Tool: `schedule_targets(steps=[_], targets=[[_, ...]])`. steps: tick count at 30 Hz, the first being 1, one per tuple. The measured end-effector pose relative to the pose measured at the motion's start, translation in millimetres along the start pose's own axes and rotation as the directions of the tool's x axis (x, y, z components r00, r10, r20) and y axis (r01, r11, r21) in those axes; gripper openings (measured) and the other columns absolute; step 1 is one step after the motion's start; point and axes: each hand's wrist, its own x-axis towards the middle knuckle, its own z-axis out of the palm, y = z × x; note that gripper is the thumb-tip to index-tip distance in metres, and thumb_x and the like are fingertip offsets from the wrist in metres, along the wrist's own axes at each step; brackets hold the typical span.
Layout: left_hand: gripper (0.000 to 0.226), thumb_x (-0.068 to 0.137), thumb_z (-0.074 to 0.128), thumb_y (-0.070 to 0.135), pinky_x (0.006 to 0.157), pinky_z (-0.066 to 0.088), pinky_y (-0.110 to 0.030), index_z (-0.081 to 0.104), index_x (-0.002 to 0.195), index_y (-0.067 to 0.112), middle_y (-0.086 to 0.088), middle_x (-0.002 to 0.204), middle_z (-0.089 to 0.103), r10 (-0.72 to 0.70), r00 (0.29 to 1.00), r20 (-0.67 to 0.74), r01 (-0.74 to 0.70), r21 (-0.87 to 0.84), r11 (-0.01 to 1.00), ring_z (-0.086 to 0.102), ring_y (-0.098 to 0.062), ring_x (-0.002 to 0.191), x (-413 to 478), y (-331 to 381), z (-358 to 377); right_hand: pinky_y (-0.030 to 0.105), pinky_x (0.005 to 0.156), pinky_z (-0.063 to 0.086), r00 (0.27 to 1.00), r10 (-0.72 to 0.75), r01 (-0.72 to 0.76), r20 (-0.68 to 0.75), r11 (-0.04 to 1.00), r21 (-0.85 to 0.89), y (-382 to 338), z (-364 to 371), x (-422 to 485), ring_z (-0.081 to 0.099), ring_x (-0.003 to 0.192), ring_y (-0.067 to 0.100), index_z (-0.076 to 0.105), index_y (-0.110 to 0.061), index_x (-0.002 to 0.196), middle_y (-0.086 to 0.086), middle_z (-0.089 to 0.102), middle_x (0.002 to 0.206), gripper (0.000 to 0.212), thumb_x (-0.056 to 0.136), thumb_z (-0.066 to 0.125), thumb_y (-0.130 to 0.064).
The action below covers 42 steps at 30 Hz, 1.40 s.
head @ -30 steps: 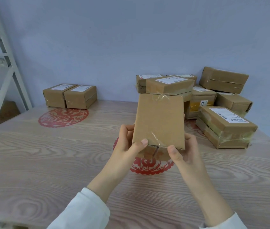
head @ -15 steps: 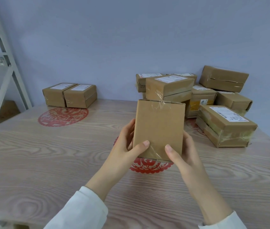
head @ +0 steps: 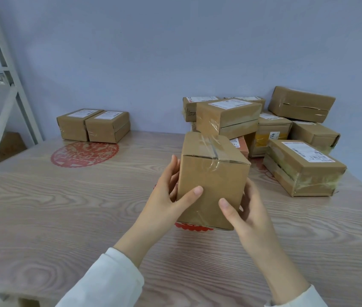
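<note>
A plain brown cardboard box [head: 211, 180], sealed with clear tape, stands on end at the middle of the wooden table [head: 64, 213], over a red paper-cut circle [head: 194, 228]. My left hand [head: 169, 196] grips its left side, thumb across the near face and fingers behind the left edge. My right hand [head: 242, 209] grips the right side, thumb on the near face, fingers hidden behind the box. The box's taped narrow end faces up and tilts away from me.
A heap of several taped, labelled boxes [head: 264, 125] lies at the back right, one large box [head: 302, 167] nearest me. Two labelled boxes [head: 93, 126] sit side by side at the back left, behind another red circle [head: 84, 152]. A white metal frame [head: 5, 85] stands far left.
The box has come down from mid-air to the table and tipped away from me, so its taped top end now shows. Both hands kept their hold and came down with it.
</note>
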Motion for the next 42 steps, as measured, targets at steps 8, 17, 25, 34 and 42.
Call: schedule_targets(steps=[8, 17, 25, 34, 42], targets=[[0.102, 0.065, 0.072, 0.055, 0.108, 0.041, -0.031, 0.023, 0.15, 0.026, 0.01, 0.145, 0.044, 0.026, 0.999, 0.042, -0.029, 0.067, 0.997, 0.041, 0.001, 0.131, 1, -4, 3, 0.013, 0.079, 0.05, 0.998, -0.039, 0.036, -0.051, 0.998, -0.057, 6, 0, 3, 0.059, 0.109, 0.003, 0.041, -0.018, 0.136, -0.002, 0.059, 0.124, 0.063, 0.081, 0.065, -0.037], [0.097, 0.072, 0.069, 0.06, 0.111, 0.038, -0.037, 0.023, 0.149, 0.023, 0.009, 0.146, 0.043, 0.041, 0.996, 0.084, -0.048, 0.092, 0.995, 0.039, -0.004, 0.134, 0, -5, 5, 0.011, 0.074, 0.049, 0.994, -0.027, 0.028, -0.105, 1.0, 0.004, 3, -2, 2, 0.059, 0.108, 0.004, 0.042, -0.023, 0.133, -0.014, 0.061, 0.114, 0.065, 0.076, 0.062, -0.045], [0.077, 0.063, 0.065, 0.056, 0.086, 0.05, -0.02, 0.039, 0.13, 0.027, 0.003, 0.127, 0.06, -0.025, 0.998, 0.053, 0.03, -0.099, 0.995, 0.058, -0.008, 0.116, -2, -2, 8, 0.013, 0.077, 0.05, 0.998, -0.047, 0.048, -0.05, 0.999, 0.019, -3, -4, 3, 0.061, 0.107, 0.0, 0.041, -0.021, 0.135, -0.014, 0.064, 0.116, 0.108, 0.048, 0.072, -0.077], [0.072, 0.055, 0.07, 0.055, 0.075, 0.05, -0.016, 0.041, 0.118, 0.034, 0.015, 0.115, 0.059, -0.034, 0.998, 0.047, 0.039, -0.126, 0.991, 0.062, 0.001, 0.101, -3, 0, 8, 0.014, 0.079, 0.05, 1.0, -0.025, 0.026, -0.006, 0.997, 0.066, -3, -4, -2, 0.059, 0.105, -0.003, 0.043, -0.031, 0.115, -0.007, 0.056, 0.125, 0.073, 0.051, 0.073, -0.05], [0.1, 0.057, 0.079, 0.054, 0.089, 0.05, -0.018, 0.024, 0.14, 0.038, 0.02, 0.141, 0.041, 0.009, 0.994, 0.107, -0.003, -0.06, 0.998, 0.047, 0.004, 0.124, -7, 1, 9, 0.011, 0.085, 0.048, 1.0, -0.024, 0.024, 0.001, 1.0, 0.013, -3, -4, -1, 0.053, 0.112, -0.009, 0.027, -0.04, 0.144, -0.027, 0.052, 0.128, 0.094, 0.06, 0.067, -0.054]])
